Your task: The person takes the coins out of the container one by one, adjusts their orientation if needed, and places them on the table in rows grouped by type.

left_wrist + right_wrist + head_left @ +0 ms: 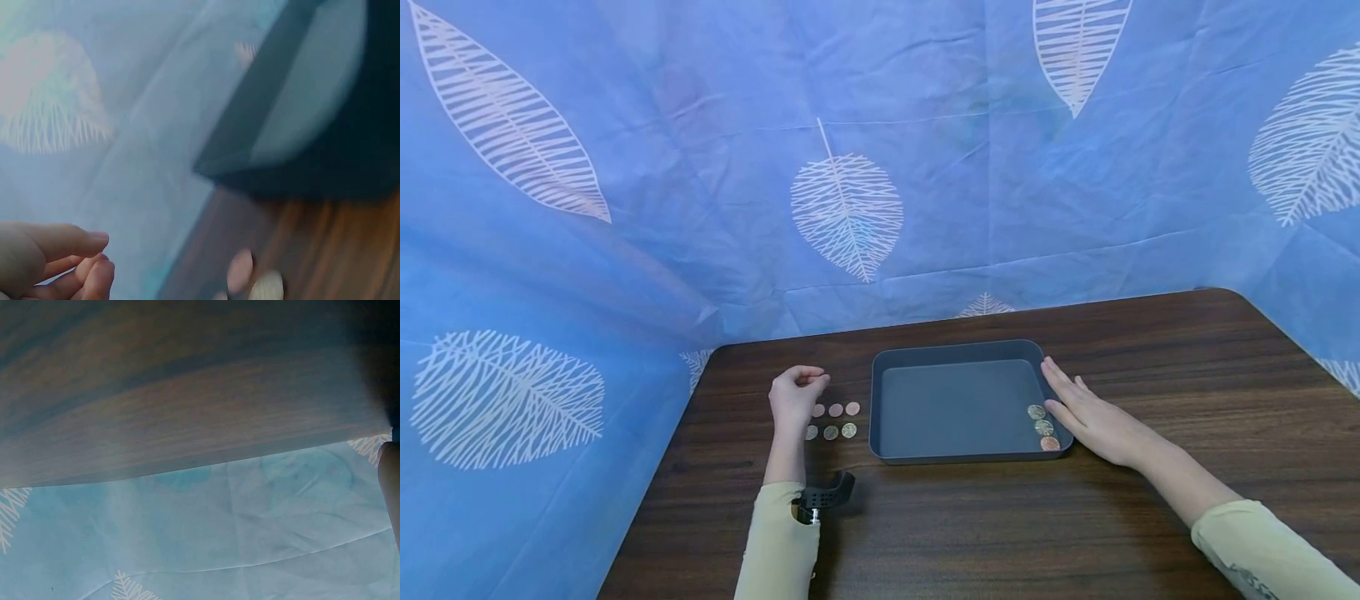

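"Bunching its fingertips narrowly toward the thumb, the bare left hand hangs left of the slate-grey rectangular tray! Anything pinched?"

"Cannot tell, nothing shows! Over at the tray's right edge, the bare right hand rests flat, fingers straight, probably steadying it."

"Count, please!"

"Between the tray and the left edge of the dark brown wood-grain table, six show: three round copper-coloured coins in the far row, three round pale metal coins in the near row. Spaced apart, likely for easy single pinching!"

"And inside?"

"Three, lined along the tray's right edge: two round brassy coins, then one round coppery coin by the near-right corner!"
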`<state>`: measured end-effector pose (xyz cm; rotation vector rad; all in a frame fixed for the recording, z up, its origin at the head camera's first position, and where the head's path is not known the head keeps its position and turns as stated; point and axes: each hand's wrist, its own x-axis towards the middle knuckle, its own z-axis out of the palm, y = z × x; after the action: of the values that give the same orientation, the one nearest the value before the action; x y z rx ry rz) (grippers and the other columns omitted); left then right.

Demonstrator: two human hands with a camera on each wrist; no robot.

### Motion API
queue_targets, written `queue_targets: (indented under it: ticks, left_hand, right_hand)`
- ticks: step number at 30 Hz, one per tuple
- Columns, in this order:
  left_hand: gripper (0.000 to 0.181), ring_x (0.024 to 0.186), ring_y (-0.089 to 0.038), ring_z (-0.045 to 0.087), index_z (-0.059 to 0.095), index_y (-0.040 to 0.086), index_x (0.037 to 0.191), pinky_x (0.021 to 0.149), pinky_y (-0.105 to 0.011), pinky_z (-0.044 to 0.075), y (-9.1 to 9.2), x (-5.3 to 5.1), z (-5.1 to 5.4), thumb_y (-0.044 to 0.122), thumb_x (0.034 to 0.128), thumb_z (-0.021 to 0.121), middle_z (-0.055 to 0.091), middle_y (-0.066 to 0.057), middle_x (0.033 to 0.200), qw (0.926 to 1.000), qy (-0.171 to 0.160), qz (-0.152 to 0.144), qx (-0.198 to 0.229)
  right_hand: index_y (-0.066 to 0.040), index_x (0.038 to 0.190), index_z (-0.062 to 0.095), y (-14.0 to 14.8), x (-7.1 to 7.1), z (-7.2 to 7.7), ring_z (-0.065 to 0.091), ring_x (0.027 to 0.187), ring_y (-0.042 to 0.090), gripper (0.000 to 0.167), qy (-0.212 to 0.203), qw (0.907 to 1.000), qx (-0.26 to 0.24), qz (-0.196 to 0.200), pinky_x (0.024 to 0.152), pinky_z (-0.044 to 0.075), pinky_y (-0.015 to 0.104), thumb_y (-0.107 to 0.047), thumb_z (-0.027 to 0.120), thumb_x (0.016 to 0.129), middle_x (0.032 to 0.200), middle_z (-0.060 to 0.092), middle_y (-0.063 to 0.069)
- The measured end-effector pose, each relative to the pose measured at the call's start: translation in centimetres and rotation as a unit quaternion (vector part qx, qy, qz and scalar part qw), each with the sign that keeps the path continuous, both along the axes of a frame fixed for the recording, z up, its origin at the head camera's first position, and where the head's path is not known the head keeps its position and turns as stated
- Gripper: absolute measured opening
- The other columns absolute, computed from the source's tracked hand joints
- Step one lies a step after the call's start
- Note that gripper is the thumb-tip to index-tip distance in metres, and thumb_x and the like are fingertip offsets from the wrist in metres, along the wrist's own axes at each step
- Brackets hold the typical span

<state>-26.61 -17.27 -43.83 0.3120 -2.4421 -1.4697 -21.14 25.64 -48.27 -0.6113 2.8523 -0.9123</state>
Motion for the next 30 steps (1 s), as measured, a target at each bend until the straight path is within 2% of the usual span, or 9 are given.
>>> queue_targets:
  ticks: [6, 12, 14, 18, 20, 25, 27, 30]
  left_hand:
    - [0.016, 0.078, -0.022, 0.062, 0.073, 0.001, 0.099, 0.064, -0.030, 0.047, 2.7, 0.1, 1.6, 0.010, 0.0853, 0.072, 0.068, -0.007, 0.085, 0.9981, 0.012, -0.048, 0.036]
    - [0.015, 0.078, -0.026, 0.065, 0.072, 0.000, 0.097, 0.072, -0.038, 0.053, 5.6, 0.3, 1.9, 0.008, 0.0847, 0.072, 0.068, -0.009, 0.084, 0.9912, 0.021, -0.107, 0.074]
    - [0.017, 0.077, -0.025, 0.064, 0.072, -0.002, 0.099, 0.074, -0.042, 0.053, 6.5, 0.3, 1.7, 0.007, 0.0849, 0.072, 0.067, -0.009, 0.084, 0.9869, 0.020, -0.131, 0.091]
    - [0.019, 0.073, -0.017, 0.062, 0.071, -0.003, 0.101, 0.075, -0.042, 0.053, 8.5, 0.3, 1.3, 0.009, 0.0857, 0.071, 0.067, -0.011, 0.086, 0.9768, 0.015, -0.180, 0.115]
    - [0.019, 0.073, -0.018, 0.062, 0.070, -0.005, 0.102, 0.077, -0.046, 0.052, 9.6, 0.9, 2.0, 0.007, 0.0864, 0.070, 0.066, -0.017, 0.089, 0.9704, 0.009, -0.205, 0.127]
    - [0.020, 0.084, -0.037, 0.063, 0.069, -0.006, 0.102, 0.080, -0.051, 0.050, 12.4, 1.2, 1.7, 0.006, 0.0868, 0.069, 0.067, -0.017, 0.089, 0.9570, -0.002, -0.247, 0.152]
    - [0.021, 0.088, -0.041, 0.062, 0.070, -0.004, 0.102, 0.079, -0.049, 0.051, 13.5, 0.7, 0.6, 0.010, 0.0866, 0.071, 0.067, -0.010, 0.086, 0.9538, -0.008, -0.256, 0.158]
    - [0.017, 0.085, -0.038, 0.063, 0.072, 0.000, 0.098, 0.080, -0.052, 0.050, 15.2, 0.8, 0.1, 0.012, 0.0861, 0.072, 0.067, -0.004, 0.081, 0.9515, -0.022, -0.264, 0.156]
  right_hand:
    - [-0.013, 0.154, -0.001, 0.0, -0.1, 0.0, 0.006, 0.143, 0.039, 0.064, 0.000, 1.0000, -0.001, 0.001, 0.110, 0.008, 0.058, -0.036, 0.034, 0.105, 0.159, -0.004, 0.012]
    - [-0.014, 0.154, -0.001, 0.0, -0.1, 0.0, 0.005, 0.142, 0.039, 0.064, -0.004, 1.0000, -0.001, 0.000, 0.109, 0.008, 0.059, -0.036, 0.034, 0.105, 0.159, -0.004, 0.011]
    - [-0.014, 0.154, -0.001, 0.0, 0.0, 0.0, 0.005, 0.142, 0.039, 0.064, -0.005, 1.0000, -0.001, 0.000, 0.109, 0.008, 0.059, -0.036, 0.034, 0.105, 0.159, -0.005, 0.011]
    - [-0.013, 0.154, -0.001, 0.0, 0.0, 0.0, 0.005, 0.143, 0.039, 0.064, -0.005, 1.0000, -0.002, 0.001, 0.110, 0.008, 0.058, -0.036, 0.034, 0.105, 0.159, -0.006, 0.010]
    - [-0.013, 0.154, -0.001, 0.0, 0.0, 0.0, 0.005, 0.143, 0.039, 0.064, -0.005, 1.0000, -0.002, 0.001, 0.110, 0.008, 0.058, -0.036, 0.034, 0.105, 0.159, -0.006, 0.009]
    - [-0.013, 0.154, -0.001, 0.0, 0.0, 0.0, 0.005, 0.143, 0.038, 0.064, -0.003, 1.0000, -0.003, 0.002, 0.110, 0.008, 0.058, -0.035, 0.034, 0.105, 0.159, -0.006, 0.009]
    - [-0.013, 0.154, -0.001, 0.0, 0.0, 0.0, 0.005, 0.143, 0.038, 0.064, -0.004, 1.0000, -0.005, 0.002, 0.110, 0.008, 0.058, -0.035, 0.034, 0.105, 0.159, -0.007, 0.008]
    - [-0.013, 0.154, -0.001, 0.0, 0.0, 0.0, 0.005, 0.142, 0.039, 0.064, -0.004, 1.0000, -0.006, 0.001, 0.109, 0.008, 0.059, -0.036, 0.034, 0.105, 0.159, -0.006, 0.008]
